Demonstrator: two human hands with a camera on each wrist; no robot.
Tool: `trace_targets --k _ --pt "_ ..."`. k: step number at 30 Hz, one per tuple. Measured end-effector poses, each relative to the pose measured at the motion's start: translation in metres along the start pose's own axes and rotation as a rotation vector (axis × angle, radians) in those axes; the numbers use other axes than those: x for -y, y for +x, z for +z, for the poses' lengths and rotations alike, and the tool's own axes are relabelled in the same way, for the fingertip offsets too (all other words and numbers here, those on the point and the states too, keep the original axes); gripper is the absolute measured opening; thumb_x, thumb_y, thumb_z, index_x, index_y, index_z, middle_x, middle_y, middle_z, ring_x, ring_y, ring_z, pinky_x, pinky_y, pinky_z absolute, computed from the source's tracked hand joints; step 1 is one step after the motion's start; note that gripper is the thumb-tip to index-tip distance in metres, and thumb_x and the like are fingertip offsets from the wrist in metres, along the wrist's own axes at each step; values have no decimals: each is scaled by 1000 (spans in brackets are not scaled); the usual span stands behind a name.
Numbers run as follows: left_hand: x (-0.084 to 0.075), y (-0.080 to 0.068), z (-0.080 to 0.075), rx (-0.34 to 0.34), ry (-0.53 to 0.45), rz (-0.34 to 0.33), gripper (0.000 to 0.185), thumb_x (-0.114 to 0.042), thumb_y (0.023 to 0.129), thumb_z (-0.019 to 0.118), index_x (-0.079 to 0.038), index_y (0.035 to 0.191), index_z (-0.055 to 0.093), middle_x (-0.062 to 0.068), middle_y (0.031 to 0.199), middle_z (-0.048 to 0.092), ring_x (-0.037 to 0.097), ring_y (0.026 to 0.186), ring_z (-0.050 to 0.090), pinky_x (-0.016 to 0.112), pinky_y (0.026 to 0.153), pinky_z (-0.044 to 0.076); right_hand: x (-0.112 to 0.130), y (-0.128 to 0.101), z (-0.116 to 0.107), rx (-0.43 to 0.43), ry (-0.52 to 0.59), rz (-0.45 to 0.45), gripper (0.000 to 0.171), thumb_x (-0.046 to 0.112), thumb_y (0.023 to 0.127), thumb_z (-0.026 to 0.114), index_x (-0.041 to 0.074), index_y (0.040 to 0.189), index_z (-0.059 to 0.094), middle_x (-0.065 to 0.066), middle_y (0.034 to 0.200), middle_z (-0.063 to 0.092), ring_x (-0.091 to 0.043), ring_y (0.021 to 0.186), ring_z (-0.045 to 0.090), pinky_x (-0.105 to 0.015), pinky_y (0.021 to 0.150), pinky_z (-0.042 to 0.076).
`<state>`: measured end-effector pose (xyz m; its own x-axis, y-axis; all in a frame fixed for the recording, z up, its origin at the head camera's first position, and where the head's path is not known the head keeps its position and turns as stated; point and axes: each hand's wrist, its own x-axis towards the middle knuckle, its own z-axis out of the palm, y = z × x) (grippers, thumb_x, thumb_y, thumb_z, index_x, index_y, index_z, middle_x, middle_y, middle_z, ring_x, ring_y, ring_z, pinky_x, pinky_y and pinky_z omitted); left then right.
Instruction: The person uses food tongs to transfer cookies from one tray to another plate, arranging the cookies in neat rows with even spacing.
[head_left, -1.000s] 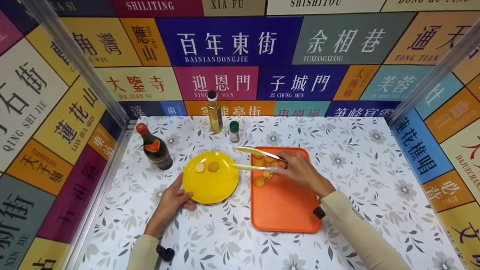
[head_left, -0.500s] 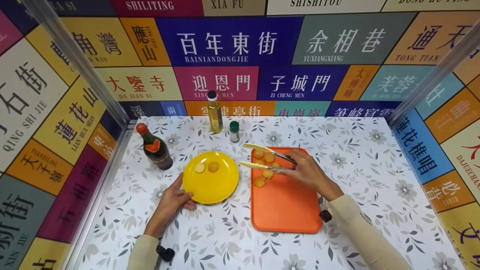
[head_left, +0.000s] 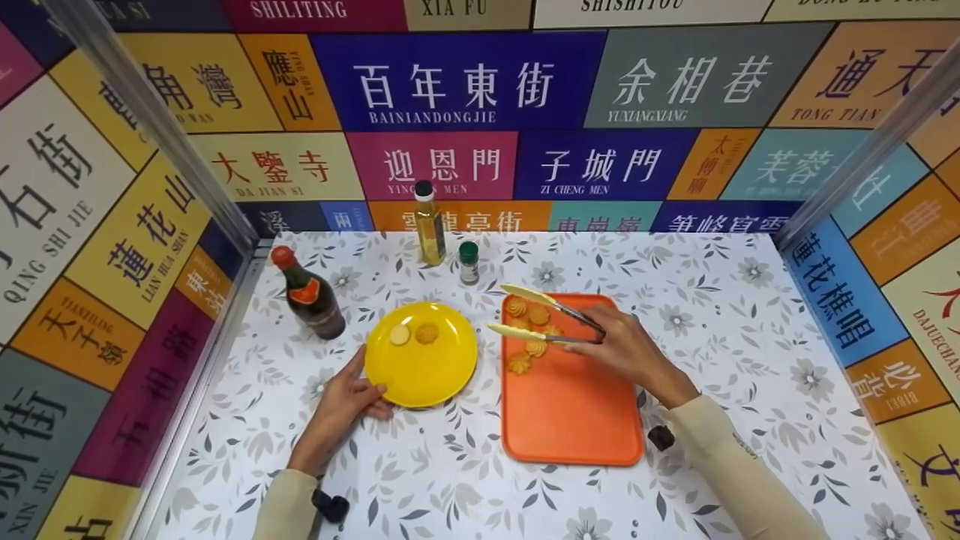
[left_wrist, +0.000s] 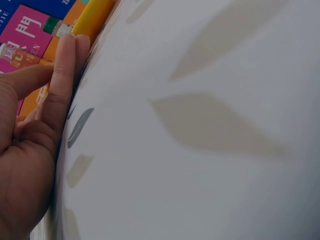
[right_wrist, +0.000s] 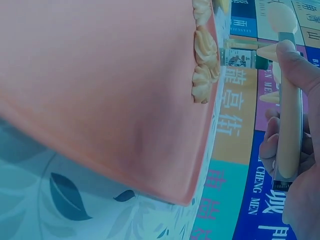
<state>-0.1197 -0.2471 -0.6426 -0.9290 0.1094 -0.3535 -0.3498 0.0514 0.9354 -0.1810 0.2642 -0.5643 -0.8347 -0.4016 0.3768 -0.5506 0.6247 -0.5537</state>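
My left hand [head_left: 349, 397] rests at the near left rim of a yellow plate [head_left: 424, 379], its fingertips touching the edge. Straight fingers [left_wrist: 62, 75] reach the plate's rim in the left wrist view. Two round cookies lie on the plate, a pale cookie [head_left: 400, 334] and a browner cookie [head_left: 427, 334]. My right hand [head_left: 630, 345] grips metal tongs [head_left: 559, 336] with cream tips. The tongs' tips are spread apart with nothing between them, over the left part of an orange tray [head_left: 570, 420]. Several piped cookies [head_left: 519, 364] lie along that side; the tongs partly cover some.
A dark red-capped bottle [head_left: 311, 300] stands left of the plate. Behind it are an oil bottle [head_left: 430, 232] and a small green-capped jar [head_left: 469, 264]. A flower-patterned cloth [head_left: 712, 300] covers the table, and printed walls [head_left: 450, 82] enclose it.
My right hand has drawn the spread tongs rightward, from the plate's right rim to over the tray. The left hand, the plate and its two cookies keep their places.
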Motion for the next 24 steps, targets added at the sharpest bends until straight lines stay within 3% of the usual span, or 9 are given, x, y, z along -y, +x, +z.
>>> trace_targets --k 6,9,16,24 --pt "0 -1 0 2 -13 5 94 -13 106 76 -29 179 18 28 100 76 38 80 80 43 82 70 -4 -6 -4 -30 -25 -57 54 31 83 99 6 127 79 0 81 60 -14 67 47 -28 57 40" --pt "1 0 0 -1 -13 -5 94 -15 106 77 -31 178 19 28 100 76 39 80 80 43 83 70 -7 -9 -5 -48 -38 -76 56 30 82 100 6 128 79 4 80 58 -10 66 46 -26 56 39" --pt "0 0 0 1 -19 -16 94 -17 105 78 -34 178 20 28 101 76 39 81 79 44 84 70 -11 -16 -7 -78 -63 -96 60 27 79 102 5 130 79 0 85 67 -11 67 50 -26 56 42" --pt "-1 -1 1 -7 -3 -8 94 -16 105 77 -33 178 20 28 99 76 39 79 79 43 82 70 -12 -23 -9 -35 -43 -31 60 28 83 100 4 132 75 -9 85 62 -12 70 49 -26 59 40"
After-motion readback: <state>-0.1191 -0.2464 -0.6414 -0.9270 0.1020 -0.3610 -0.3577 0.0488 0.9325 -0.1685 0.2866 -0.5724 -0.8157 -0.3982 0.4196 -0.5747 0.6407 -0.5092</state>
